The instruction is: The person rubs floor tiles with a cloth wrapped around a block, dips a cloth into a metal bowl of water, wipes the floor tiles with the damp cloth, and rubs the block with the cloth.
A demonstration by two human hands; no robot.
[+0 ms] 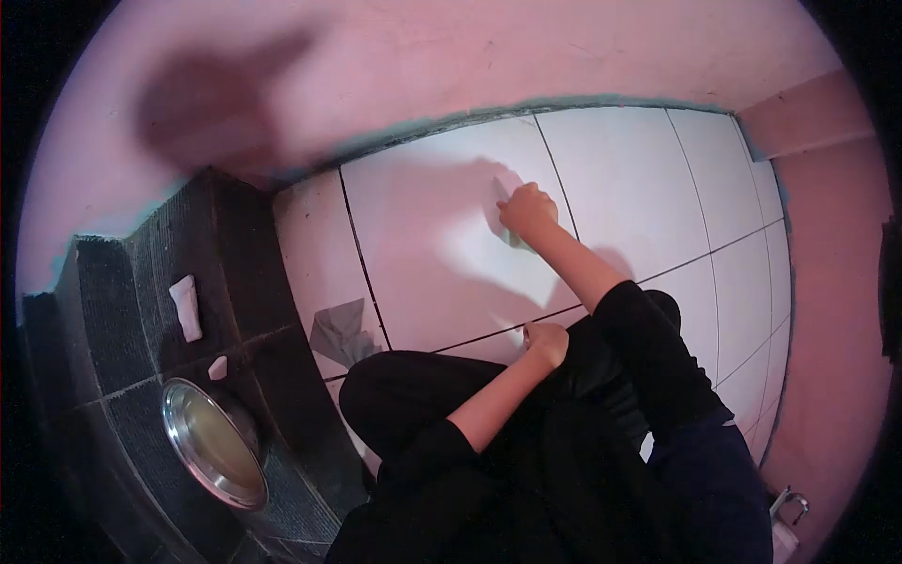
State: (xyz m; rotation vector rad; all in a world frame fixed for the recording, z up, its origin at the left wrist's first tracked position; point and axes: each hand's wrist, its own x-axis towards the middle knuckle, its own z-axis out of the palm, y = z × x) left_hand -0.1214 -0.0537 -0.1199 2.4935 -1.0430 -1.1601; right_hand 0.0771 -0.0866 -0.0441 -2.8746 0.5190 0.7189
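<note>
My right hand (pixel 529 214) reaches out over the white tiled floor (pixel 620 160), fingers closed around a pale, flat-edged piece (pixel 507 179). A little green shows beneath the hand; the kind of thing is hidden by my fingers. Close to my knees, my left hand (pixel 548 344) is curled shut. Something small and pale may be at its fingertips, too little visible to name. A crumpled grey cloth (pixel 340 331) lies on the floor to the left, beside my knee.
On the black tiled step (pixel 249 273) at left are a white, elongated folded piece (pixel 186 307), a small white piece (pixel 217 368) and a metal bowl (pixel 214 446) with cloudy liquid. A pink wall (pixel 423 56) bounds the floor. A metal fitting (pixel 791 503) appears at lower right.
</note>
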